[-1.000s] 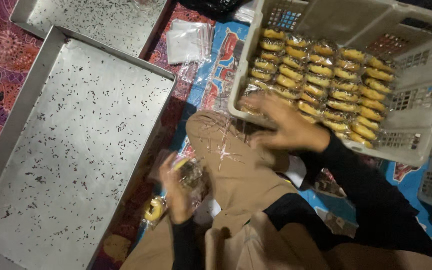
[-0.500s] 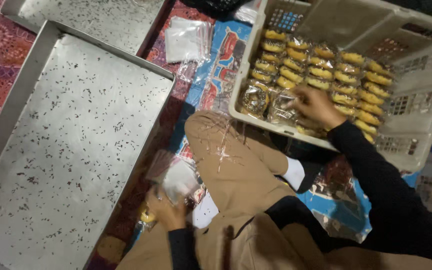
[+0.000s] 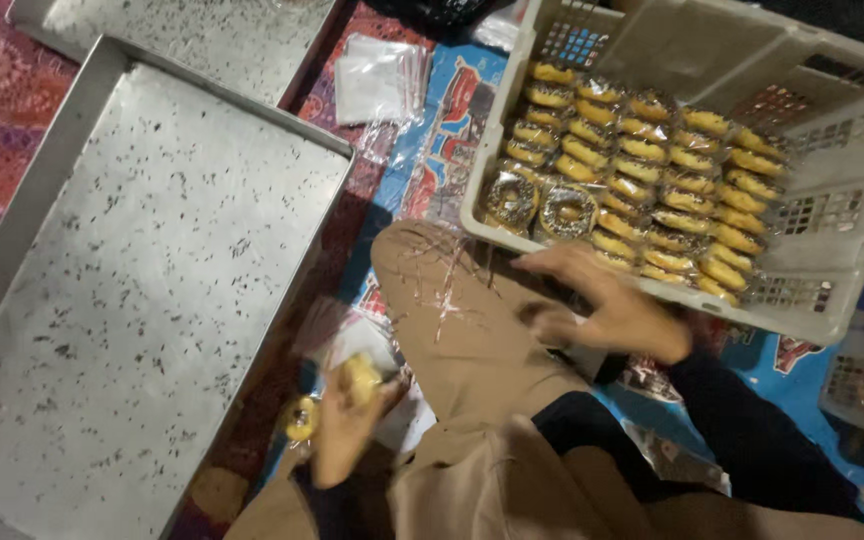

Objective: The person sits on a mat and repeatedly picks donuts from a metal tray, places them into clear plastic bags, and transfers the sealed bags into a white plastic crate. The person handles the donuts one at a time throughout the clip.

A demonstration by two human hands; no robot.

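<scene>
Open room: the large speckled grey metal tray [image 3: 142,290] lay bare at 9 o'clock, its raised rim running beside the knee in tan trousers [image 3: 452,310]; a narrow strip of patterned mat separated them.
Crate edge: the pale plastic slotted crate [image 3: 822,215] at 1 o'clock held rows of yellow wrapped pastries [image 3: 652,170]; its near wall stood just beyond the right hand.
Right hand [image 3: 612,305]: fingers spread and loose, grasping nothing, hovering over the knee.
Left hand [image 3: 347,425]: at 7 o'clock, curled round a small yellow pastry in clear wrap [image 3: 360,378].
Change: half a second earlier the right hand was inside the crate; it had since withdrawn.
</scene>
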